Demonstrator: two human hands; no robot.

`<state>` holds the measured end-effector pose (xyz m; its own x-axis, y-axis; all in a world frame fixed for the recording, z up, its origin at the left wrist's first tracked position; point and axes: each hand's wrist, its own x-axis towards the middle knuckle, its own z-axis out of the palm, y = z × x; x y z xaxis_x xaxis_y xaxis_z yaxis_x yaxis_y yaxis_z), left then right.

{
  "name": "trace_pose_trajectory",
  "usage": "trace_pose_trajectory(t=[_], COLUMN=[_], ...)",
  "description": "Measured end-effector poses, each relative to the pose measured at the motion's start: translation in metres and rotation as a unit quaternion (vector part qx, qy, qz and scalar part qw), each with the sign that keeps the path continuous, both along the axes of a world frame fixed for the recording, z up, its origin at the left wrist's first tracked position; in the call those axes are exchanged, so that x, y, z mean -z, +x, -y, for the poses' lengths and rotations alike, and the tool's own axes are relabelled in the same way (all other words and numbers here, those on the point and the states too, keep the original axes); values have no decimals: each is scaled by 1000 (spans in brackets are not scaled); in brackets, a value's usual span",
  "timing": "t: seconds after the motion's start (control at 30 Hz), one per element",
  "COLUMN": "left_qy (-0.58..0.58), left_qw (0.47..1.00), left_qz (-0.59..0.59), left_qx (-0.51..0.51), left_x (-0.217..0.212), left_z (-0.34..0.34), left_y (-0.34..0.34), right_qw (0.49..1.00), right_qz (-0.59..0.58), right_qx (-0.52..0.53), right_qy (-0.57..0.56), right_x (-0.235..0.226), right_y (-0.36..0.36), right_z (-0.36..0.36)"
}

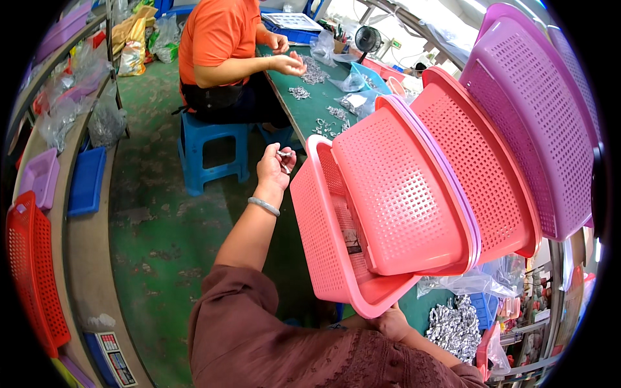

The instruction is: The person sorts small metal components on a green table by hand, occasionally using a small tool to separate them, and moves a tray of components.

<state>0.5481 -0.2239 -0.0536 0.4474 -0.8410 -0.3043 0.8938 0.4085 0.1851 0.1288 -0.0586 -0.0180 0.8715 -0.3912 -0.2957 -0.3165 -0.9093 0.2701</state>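
Note:
My left hand (276, 169), a grey bangle on its wrist, is raised beside the pink basket with its fingers curled around a few small silver metal pieces (284, 155). Their exact kind is too small to make out. The pink perforated basket (320, 226) stands tilted in front of me, and another pink basket (404, 194) rests inside it. At the lower rim of the pink basket is my right hand (392, 323); its fingers are hidden behind the rim, so its grip does not show. A pile of shiny silver metal pieces (456, 326) lies on the green table near my right forearm.
Red-pink (479, 168) and purple baskets (533, 123) lean at the right. A person in orange (217, 39) sits on a blue stool (210, 152), hands over silver pieces on the green table (294, 103). Shelves (97, 258) with trays line the left; a black fan (368, 39) stands at the back.

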Motion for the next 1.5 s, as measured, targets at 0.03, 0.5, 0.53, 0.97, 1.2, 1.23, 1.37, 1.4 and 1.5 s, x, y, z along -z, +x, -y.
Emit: trace_pose_trajectory(t=[0.03, 0.5, 0.53, 0.97, 1.2, 1.23, 1.37, 1.4, 1.5], left_qy=[16, -4, -13, -39, -21, -18, -13, -14, -7], left_qw=[1000, 997, 997, 993, 996, 996, 996, 996, 995], left_qz=[-2, 23, 14, 43, 9, 6, 5, 6, -6], left_qx=[8, 75, 80, 100, 88, 88, 91, 92, 95], left_x=[1, 55, 62, 91, 105, 107, 118, 122, 128], left_z=[3, 17, 19, -6, -3, -2, 1, 2, 6], left_y=[0, -9, -9, -19, -21, -21, -21, -21, -22], right_qw=[1000, 1000, 999, 1000, 1000, 1000, 1000, 1000, 999], right_qz=[-1, 19, 21, 12, 10, 10, 6, 9, 18], right_qx=[3, -12, -13, -10, -5, -3, -2, -3, -4], right_qy=[0, 22, 21, 20, 26, 27, 23, 25, 28], right_x=[1, -9, -9, -2, -5, -6, -8, -7, -6], right_y=[0, 3, 3, 0, 2, 3, 4, 4, 2], right_z=[0, 0, -1, 0, -1, -1, -2, -2, -1])
